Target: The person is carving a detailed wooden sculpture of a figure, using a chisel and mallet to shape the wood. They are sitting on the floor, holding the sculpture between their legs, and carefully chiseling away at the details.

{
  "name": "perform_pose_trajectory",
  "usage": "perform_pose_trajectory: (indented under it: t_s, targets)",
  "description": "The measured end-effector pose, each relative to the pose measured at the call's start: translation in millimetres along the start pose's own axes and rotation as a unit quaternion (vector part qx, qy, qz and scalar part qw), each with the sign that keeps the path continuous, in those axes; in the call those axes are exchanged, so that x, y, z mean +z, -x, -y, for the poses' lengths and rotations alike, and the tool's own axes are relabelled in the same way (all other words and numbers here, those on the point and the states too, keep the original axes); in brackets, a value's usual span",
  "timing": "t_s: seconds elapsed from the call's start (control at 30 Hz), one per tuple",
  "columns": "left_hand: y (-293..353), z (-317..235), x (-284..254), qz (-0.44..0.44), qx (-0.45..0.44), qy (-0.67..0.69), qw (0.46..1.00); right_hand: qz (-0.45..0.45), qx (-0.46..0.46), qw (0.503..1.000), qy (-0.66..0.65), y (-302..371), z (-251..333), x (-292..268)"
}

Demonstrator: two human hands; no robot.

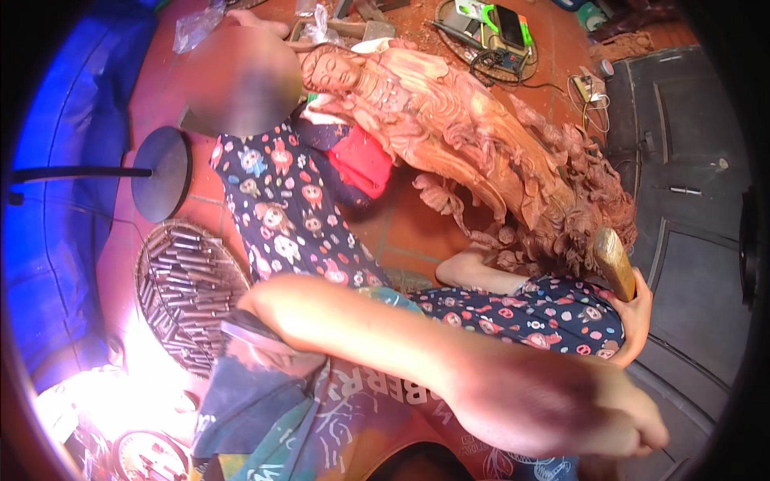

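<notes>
A long reddish carved wooden statue (449,120) lies tilted in front of me, its face at the upper left and an intricate base toward the right. My left hand (634,421) is at the lower right, its forearm crossing in front of my body; the fingers look curled, blurred by motion, and their contents are hidden. My right hand (635,321) is wrapped round the lower end of a rounded wooden mallet (614,260), beside the patterned trouser leg (513,317) and close to the statue's base. My left forearm hides the right arm.
A round basket (143,301) full of carving chisels (184,293) stands at left, beside a round black stand base (160,174) and a bright lamp glow. Red cloth (361,160) lies below the statue. A phone (507,26) and cables are at the back; a dark cabinet (698,160) borders the right.
</notes>
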State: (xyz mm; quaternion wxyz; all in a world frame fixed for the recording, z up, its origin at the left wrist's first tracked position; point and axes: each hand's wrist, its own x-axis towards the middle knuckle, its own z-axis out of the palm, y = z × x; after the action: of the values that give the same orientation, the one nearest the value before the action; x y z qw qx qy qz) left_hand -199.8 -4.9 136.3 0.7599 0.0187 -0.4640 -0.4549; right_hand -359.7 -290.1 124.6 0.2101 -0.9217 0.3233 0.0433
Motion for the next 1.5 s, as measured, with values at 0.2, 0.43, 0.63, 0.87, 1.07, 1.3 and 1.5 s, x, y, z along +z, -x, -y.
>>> perform_pose_trajectory:
  t_s: [0.2,0.43,0.63,0.87,1.07,1.3,1.5]
  targets:
    - [19.6,-32.2,-25.3,0.051,-0.014,-0.446,0.893,0.001,-0.003,1.0,0.024,-4.8,2.2,2.0]
    - [28.1,0.0,-42.0,-0.241,0.234,-0.666,0.666,-0.015,0.013,0.998,0.057,-12.0,7.2,2.5]
    - [122.5,-84.5,-55.5,-0.027,-0.036,-0.822,0.567,-0.014,0.015,0.994,0.103,-15.5,15.6,5.6]
    - [203.5,-132.5,-95.0,-0.651,-0.102,-0.667,0.348,-0.011,-0.012,0.992,0.127,-19.2,1.6,3.2]
    - [133.4,-106.7,-118.5,-0.364,-0.229,-0.779,0.456,-0.016,0.0,0.993,0.114,-24.1,13.3,4.1]
    - [79.1,-75.7,-166.8,-0.195,-0.316,-0.837,0.401,-0.006,-0.003,0.993,0.12,-27.4,11.1,4.3]
    - [77.5,-66.4,-175.5,-0.197,-0.296,-0.84,0.41,-0.013,-0.007,0.993,0.12,-23.9,5.1,5.2]
